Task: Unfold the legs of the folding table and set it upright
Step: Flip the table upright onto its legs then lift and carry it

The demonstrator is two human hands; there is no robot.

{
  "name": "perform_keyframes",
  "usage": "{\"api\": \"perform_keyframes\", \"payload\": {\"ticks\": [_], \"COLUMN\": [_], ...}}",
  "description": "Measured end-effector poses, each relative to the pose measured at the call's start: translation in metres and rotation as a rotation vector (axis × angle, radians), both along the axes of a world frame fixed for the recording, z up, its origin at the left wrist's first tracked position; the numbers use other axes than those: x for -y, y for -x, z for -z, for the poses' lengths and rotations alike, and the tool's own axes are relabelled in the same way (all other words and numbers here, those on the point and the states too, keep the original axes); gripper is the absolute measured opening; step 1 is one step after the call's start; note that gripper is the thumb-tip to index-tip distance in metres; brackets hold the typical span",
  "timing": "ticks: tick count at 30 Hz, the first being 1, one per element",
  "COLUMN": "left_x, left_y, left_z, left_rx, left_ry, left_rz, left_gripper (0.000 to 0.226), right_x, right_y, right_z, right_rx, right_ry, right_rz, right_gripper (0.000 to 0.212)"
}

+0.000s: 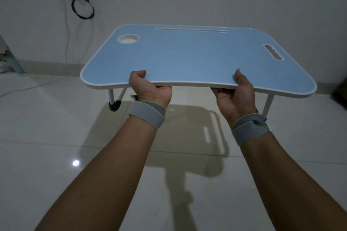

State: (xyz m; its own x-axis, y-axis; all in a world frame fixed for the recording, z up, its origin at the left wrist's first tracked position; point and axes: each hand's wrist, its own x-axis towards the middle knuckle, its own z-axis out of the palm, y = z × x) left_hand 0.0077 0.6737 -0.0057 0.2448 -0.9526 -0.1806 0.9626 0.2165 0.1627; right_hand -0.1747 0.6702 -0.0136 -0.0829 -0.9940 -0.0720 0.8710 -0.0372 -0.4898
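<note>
- I am seeing a glossy white tiled floor (56, 127) reflecting a light spot.
- A white cord (24, 88) is lying across it at left.

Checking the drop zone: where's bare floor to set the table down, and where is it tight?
Bare tile floor lies directly under the folding table, held by the left hand and right hand, and runs toward the person. Tighter at far left: a white cord on the floor and clutter against the wall.
</note>
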Motion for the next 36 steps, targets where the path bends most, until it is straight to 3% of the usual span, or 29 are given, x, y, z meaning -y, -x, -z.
{"api": "perform_keyframes", "payload": {"ticks": [11, 21, 36], "left_x": [0.030, 0.133, 0.236], "left_y": [-0.024, 0.036, 0.058], "left_z": [-0.065, -0.077, 0.010], "left_rx": [0.014, 0.053, 0.083], "left_ry": [0.009, 0.047, 0.036], "left_rz": [0.033, -0.083, -0.127], "left_gripper": [0.016, 0.030, 0.031], "right_x": [0.028, 0.144, 0.248], "right_y": [-0.025, 0.031, 0.054], "right_z": [-0.057, -0.062, 0.022], "right_rx": [0.020, 0.077, 0.052], "right_ry": [0.063, 0.057, 0.075], "right_rz": [0.031, -0.073, -0.109], "right_gripper": [0.019, 0.023, 0.015]}}
